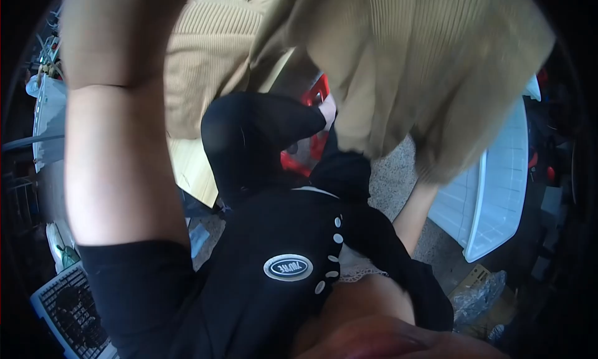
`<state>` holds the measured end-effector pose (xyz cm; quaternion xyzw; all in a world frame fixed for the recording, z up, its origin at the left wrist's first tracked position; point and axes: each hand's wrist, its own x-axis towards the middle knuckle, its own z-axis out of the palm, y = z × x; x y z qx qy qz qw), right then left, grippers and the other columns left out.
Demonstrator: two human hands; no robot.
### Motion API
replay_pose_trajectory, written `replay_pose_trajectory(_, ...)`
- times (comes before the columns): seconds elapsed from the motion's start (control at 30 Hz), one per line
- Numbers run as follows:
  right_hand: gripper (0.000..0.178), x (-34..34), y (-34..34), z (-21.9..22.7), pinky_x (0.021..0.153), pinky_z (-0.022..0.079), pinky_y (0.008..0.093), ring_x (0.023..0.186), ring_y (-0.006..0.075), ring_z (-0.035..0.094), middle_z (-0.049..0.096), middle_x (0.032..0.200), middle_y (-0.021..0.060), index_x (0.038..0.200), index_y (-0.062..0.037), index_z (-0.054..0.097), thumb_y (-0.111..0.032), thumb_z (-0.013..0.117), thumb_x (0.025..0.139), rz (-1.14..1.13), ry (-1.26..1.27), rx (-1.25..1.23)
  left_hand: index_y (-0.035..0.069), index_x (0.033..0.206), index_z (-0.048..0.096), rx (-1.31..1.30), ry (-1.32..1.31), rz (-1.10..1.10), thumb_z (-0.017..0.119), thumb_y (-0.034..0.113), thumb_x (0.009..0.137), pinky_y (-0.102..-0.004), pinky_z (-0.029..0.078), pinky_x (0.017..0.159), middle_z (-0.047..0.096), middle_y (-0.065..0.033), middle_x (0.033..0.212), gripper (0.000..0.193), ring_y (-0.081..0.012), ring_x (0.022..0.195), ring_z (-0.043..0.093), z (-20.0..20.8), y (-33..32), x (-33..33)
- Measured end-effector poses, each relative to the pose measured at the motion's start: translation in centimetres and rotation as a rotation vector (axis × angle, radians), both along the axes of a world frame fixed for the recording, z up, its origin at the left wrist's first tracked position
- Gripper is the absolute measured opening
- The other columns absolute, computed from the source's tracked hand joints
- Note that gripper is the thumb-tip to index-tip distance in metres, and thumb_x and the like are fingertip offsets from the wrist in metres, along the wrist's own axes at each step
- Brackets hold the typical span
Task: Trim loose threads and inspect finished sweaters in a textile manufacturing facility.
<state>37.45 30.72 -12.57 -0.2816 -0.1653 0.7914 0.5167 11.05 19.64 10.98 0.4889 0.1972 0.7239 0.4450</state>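
A tan ribbed knit garment point(436, 66) hangs raised across the upper right, its lower folds blurred by motion. My right forearm point(414, 219) rises to the garment's lower edge, and the cloth covers my right hand, so its fingers are hidden. At the left my bare left arm point(121, 159) reaches up past the top edge, leaving my left hand outside the picture. More tan knit cloth point(208, 78), with a ribbed band, lies on a pale wooden board point(192, 172) beyond my left arm. Whether both stretches of cloth are one piece I cannot tell.
A white plastic crate point(498, 191) stands on the right. Between my dark-clothed legs point(249, 131) and the board shows something red point(317, 91). Crumpled clear plastic point(479, 296) lies at lower right, and a blue-and-white slatted thing point(75, 309) at lower left. The floor point(392, 178) is speckled grey.
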Motion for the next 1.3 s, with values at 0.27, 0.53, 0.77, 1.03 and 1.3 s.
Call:
replay_pose_trajectory(0.27,0.033,0.4,2.7,-4.3,0.038,0.024,0.0222,0.044,0.0063,0.026,0.035,0.060,-0.0033,0.106,-0.0050,0.064,-0.031,0.044,0.107,0.240,0.185,0.061,0.001,0.082,0.073,-0.086,0.088,0.143,0.060,0.008,0.075,-0.0346,0.052,0.058,0.067,-0.0129,0.071,0.016,-0.0188,0.064,0.065,-2.7,-3.5,-0.1)
replay_pose_trajectory(0.53,0.031,-1.5,0.4,-5.1,0.038,0.023,0.0214,0.043,0.0053,0.025,0.035,0.060,-0.0039,0.109,-0.0048,0.063,-0.029,0.043,0.107,0.260,0.224,0.034,0.003,0.085,0.073,-0.115,0.242,0.253,0.061,0.012,0.079,-0.0351,0.052,0.059,0.067,-0.0114,0.073,0.016,-0.0186,0.066,0.065,-3.7,-7.0,-0.9)
replay_pose_trajectory(0.77,0.031,-0.7,-0.5,-5.3,0.040,0.025,0.0210,0.047,0.0054,0.026,0.036,0.063,-0.0032,0.111,-0.0014,0.063,-0.026,0.046,0.106,0.285,0.333,0.146,0.004,0.087,0.073,-0.106,0.366,0.353,0.063,0.015,0.081,-0.0355,0.052,0.061,0.067,-0.0101,0.074,0.017,-0.0183,0.068,0.065,-4.3,-8.8,-2.2)
replay_pose_trajectory(1.03,0.026,5.3,0.0,-9.0,0.037,0.021,0.0214,0.045,0.0051,0.025,0.033,0.058,-0.0052,0.108,-0.0048,0.064,-0.027,0.050,0.105,-0.014,0.279,0.027,0.006,0.090,0.073,-0.005,0.603,0.448,0.064,0.019,0.085,-0.0360,0.052,0.062,0.066,-0.0086,0.075,0.017,-0.0181,0.070,0.065,-0.6,-7.4,-5.6)
replay_pose_trajectory(1.3,0.023,8.5,-2.8,-13.4,0.034,0.020,0.0203,0.044,0.0040,0.024,0.028,0.058,-0.0060,0.110,-0.0078,0.061,-0.028,0.053,0.104,-0.244,0.000,-0.189,0.003,0.115,0.065,-0.701,0.089,-0.184,0.066,0.015,0.091,-0.0415,0.050,0.097,0.069,-0.0084,0.105,0.027,-0.0211,0.100,0.066,0.5,0.5,-2.0)
